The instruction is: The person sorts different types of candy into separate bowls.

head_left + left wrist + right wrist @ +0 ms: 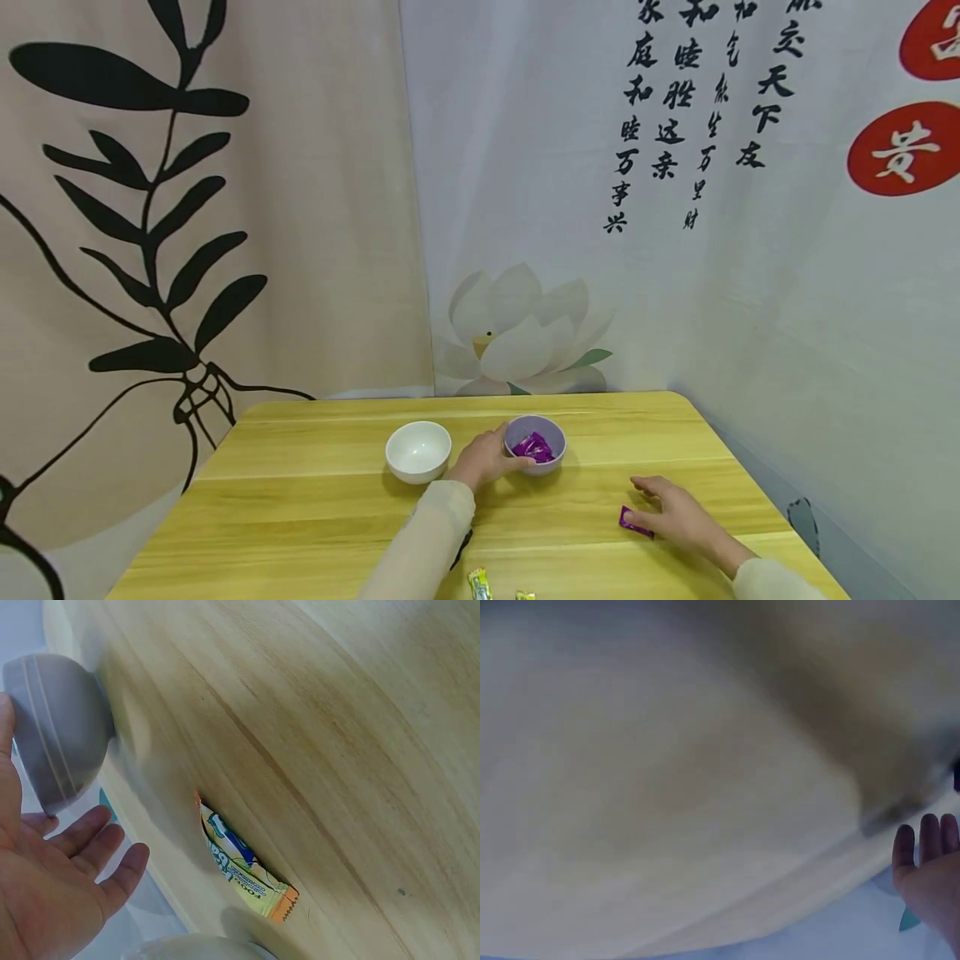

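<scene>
My left hand (486, 458) holds the left side of a small light purple bowl (556, 433), its thumb along the near rim. Shiny purple wrapped candies (534, 447) lie inside. The left wrist view shows the same bowl (64, 724) from the side, beside the thumb and index finger, while the other fingers stretch out loosely. Over to the right, my right hand (678, 518) has its fingers spread, and its thumb overlaps a purple candy packet (639, 525). The right wrist view is blurred; several straightened fingers (928, 844) show at its right edge.
A white bowl (417, 450) stands left of the purple one on the wooden table (300, 500). Near the front lie a yellow candy packet (479, 585) and part of another yellow packet (525, 595). Printed curtains hang behind the table's far edge.
</scene>
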A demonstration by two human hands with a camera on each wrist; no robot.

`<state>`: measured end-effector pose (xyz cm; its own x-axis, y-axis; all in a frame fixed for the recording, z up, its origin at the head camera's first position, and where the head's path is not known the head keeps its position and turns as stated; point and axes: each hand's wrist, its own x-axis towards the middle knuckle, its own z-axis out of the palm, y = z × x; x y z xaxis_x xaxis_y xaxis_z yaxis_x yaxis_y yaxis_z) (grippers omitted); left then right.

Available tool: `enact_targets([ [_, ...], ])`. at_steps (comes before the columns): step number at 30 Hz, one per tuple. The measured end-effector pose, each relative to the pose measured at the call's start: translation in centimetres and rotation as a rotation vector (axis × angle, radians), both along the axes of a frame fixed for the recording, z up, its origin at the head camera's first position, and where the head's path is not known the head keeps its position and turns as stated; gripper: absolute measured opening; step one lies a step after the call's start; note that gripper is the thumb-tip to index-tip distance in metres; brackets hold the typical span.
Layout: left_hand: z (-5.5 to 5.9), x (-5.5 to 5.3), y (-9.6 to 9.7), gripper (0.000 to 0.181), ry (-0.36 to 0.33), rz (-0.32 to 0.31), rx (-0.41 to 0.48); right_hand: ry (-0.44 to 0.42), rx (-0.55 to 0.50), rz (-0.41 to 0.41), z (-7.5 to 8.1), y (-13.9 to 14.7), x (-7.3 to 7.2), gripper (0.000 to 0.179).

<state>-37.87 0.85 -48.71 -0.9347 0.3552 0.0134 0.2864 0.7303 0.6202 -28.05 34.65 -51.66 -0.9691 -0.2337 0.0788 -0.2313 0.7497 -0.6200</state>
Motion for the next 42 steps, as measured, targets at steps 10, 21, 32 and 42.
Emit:
enact_targets([
  [10, 0.0, 0.0, 0.0, 0.091, -0.031, 0.021, 0.011, 0.113, 0.167, 0.009, -1.8, 0.8, 1.8, 0.065],
  [21, 0.2, 0.2, 0.0, 0.091, -0.039, 0.026, 0.011, 0.257, 0.222, 0.036, -1.9, 0.5, 1.1, 0.023],
  [32, 0.2, 0.1, -0.1, 0.089, -0.024, 0.02, -0.006, 0.209, 0.106, -0.053, 0.0, -2.8, -1.1, 0.027],
  [42, 0.2, 0.0, -0.2, 0.086, -0.019, 0.018, -0.019, 0.241, 0.046, -0.108, 2.1, -6.6, -4.3, 0.023],
])
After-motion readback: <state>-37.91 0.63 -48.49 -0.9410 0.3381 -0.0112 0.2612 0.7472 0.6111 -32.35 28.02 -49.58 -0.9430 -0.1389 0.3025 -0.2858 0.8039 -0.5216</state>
